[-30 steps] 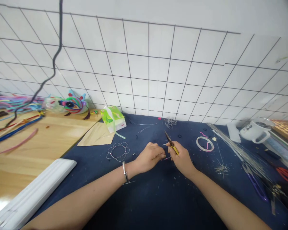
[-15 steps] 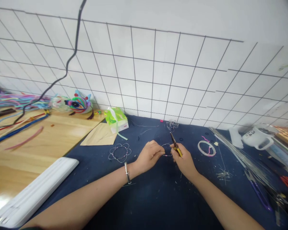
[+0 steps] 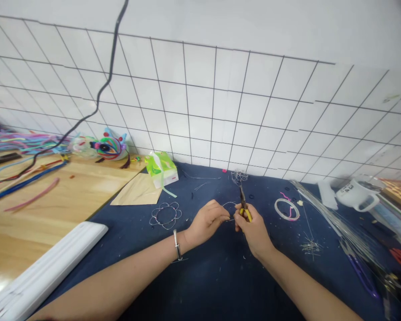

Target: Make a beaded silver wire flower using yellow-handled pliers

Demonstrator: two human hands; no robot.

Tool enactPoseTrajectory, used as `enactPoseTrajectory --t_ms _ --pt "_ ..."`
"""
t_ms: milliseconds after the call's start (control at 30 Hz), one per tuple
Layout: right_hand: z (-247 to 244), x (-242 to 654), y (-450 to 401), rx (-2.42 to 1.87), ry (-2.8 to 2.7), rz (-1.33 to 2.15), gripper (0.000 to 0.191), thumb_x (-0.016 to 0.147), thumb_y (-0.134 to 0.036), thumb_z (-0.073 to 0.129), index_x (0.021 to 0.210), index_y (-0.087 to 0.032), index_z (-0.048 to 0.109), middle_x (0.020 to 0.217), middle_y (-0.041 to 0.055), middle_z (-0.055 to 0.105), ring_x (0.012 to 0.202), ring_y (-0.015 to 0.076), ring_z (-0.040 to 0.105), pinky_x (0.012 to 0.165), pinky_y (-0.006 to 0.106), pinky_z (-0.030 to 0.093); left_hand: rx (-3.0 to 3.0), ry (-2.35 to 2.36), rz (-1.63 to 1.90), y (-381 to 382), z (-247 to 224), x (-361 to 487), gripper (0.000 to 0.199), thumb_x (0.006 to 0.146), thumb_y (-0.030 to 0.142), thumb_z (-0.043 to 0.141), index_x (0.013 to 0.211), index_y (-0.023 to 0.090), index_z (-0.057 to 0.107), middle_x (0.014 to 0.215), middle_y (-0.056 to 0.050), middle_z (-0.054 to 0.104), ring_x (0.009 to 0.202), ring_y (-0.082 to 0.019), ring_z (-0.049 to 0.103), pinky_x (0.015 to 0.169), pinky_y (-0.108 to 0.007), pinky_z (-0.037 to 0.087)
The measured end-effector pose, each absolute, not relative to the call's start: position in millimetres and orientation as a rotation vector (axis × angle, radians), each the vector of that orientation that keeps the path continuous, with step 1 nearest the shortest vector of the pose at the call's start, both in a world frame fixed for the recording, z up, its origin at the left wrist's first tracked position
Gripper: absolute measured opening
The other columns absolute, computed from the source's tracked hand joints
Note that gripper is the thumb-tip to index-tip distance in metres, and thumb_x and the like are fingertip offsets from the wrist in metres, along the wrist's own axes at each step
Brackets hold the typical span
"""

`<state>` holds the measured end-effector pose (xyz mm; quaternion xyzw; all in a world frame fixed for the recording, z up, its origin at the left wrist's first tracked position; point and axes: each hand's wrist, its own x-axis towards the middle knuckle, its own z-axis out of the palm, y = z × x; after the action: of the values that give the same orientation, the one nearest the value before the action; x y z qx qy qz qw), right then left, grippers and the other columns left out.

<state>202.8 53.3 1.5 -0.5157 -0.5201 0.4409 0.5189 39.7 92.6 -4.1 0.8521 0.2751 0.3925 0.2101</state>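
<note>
My left hand (image 3: 210, 220) is closed, its thumb and fingers pinching one side of a thin wire ring (image 3: 229, 203). My right hand (image 3: 252, 225) is closed around yellow-handled pliers (image 3: 243, 207), whose dark jaws point away from me. The fingertips of that hand also meet the right side of the ring, and the part between my hands is partly hidden. Left of my left hand, a flower-shaped wire piece (image 3: 166, 216) with small pink beads lies flat on the dark blue cloth (image 3: 207, 276).
At the back sit a tangle of wire (image 3: 239, 177) and a green tissue pack (image 3: 161, 169). To the right lie a wire coil (image 3: 287, 209), long wire lengths (image 3: 330, 216), purple-handled scissors (image 3: 362, 274) and a white mug (image 3: 357, 195). A white power strip (image 3: 47, 272) lies left.
The pliers in my right hand have swung more upright, jaws toward the wire tangle. My right fingers have shifted slightly left along the ring, closer to my left hand. The view has tilted slightly.
</note>
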Motion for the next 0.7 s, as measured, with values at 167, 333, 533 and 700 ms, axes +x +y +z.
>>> enactPoseTrajectory --t_ms 167,333,533,700 --pt "4 204 52 -1.211 -1.323 1.005 0.022 0.077 -0.029 0.050 0.097 -0.021 0.048 0.076 -0.0027 0.049 0.057 0.0081 0.048 0.057 0.023 0.042 2.201 0.868 1.074 88 3 42 0.021 0.087 0.025 0.043 0.076 0.017 0.059 0.071 -0.001 0.056 0.072 -0.013 0.048 0.070 -0.026 0.039" --pt "4 201 51 -1.192 -1.318 1.026 0.022 0.077 -0.030 0.051 0.096 -0.021 0.049 0.076 -0.0025 0.050 0.057 0.0083 0.047 0.057 0.023 0.041 2.219 0.883 1.006 91 6 41 0.023 0.086 0.027 0.044 0.071 0.016 0.058 0.068 0.000 0.057 0.070 -0.013 0.048 0.073 -0.028 0.038" --pt "-6 205 58 -1.175 -1.072 1.185 0.031 0.073 -0.034 0.057 0.100 -0.020 0.049 0.071 -0.0027 0.049 0.055 0.0089 0.049 0.054 0.024 0.043 2.123 0.755 0.812 102 5 35 0.022 0.085 0.027 0.045 0.076 0.016 0.062 0.075 -0.001 0.062 0.075 -0.012 0.053 0.076 -0.027 0.039" --pt "-8 213 62 -1.281 -1.129 1.237 0.038 0.069 -0.039 0.061 0.099 -0.018 0.051 0.069 -0.0015 0.050 0.059 0.0116 0.051 0.050 0.024 0.043 1.895 0.765 0.764 104 0 34 0.022 0.085 0.027 0.043 0.081 0.014 0.060 0.075 -0.002 0.061 0.069 -0.012 0.055 0.066 -0.023 0.042"
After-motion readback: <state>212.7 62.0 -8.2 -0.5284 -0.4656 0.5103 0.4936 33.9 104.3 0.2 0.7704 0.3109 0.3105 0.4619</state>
